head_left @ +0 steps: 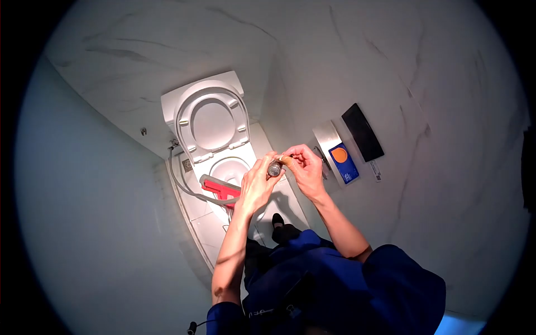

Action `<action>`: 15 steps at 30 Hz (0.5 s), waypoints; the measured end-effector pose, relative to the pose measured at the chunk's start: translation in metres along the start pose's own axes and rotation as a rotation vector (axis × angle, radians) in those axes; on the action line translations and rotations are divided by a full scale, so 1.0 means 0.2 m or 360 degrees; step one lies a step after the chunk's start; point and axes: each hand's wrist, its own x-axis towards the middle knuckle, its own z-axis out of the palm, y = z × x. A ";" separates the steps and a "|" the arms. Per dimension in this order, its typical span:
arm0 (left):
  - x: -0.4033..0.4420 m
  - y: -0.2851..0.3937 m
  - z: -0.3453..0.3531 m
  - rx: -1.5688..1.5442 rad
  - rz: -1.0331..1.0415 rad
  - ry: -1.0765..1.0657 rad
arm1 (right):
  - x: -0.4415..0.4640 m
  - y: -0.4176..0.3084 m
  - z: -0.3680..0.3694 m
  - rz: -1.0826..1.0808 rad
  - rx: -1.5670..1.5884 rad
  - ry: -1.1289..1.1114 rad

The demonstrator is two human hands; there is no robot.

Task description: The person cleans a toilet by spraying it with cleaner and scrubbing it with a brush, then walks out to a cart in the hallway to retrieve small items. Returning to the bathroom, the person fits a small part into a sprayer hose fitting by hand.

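Observation:
Both hands meet in front of the toilet bowl [230, 167]. My left hand [257, 184] is wrapped round a dark spray nozzle [274, 169], whose round end faces up. A grey hose [187, 190] runs from the wall valve [173, 144] toward my left wrist. Beside the nozzle, my right hand [304, 167] has its thumb and fingers pinched together at the nozzle's edge; what they hold is too small to make out. A red tool with a grey edge [220, 188] lies across the bowl's front, left of my left hand.
The toilet's seat and lid [213, 124] are raised. On the right wall are a metal dispenser [326, 135], a blue packet with an orange circle [343, 163] and a black panel [363, 132]. A small hook [143, 132] is on the left wall.

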 end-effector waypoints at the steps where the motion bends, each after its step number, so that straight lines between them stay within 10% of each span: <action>1: 0.01 -0.01 0.03 -0.0056 0.0050 0.0046 | 0.00 -0.01 -0.01 0.0002 -0.0006 0.0009; 15: -0.13 0.02 0.15 0.0712 -0.0088 -0.0523 | -0.15 0.02 -0.17 0.0175 -0.0278 -0.0244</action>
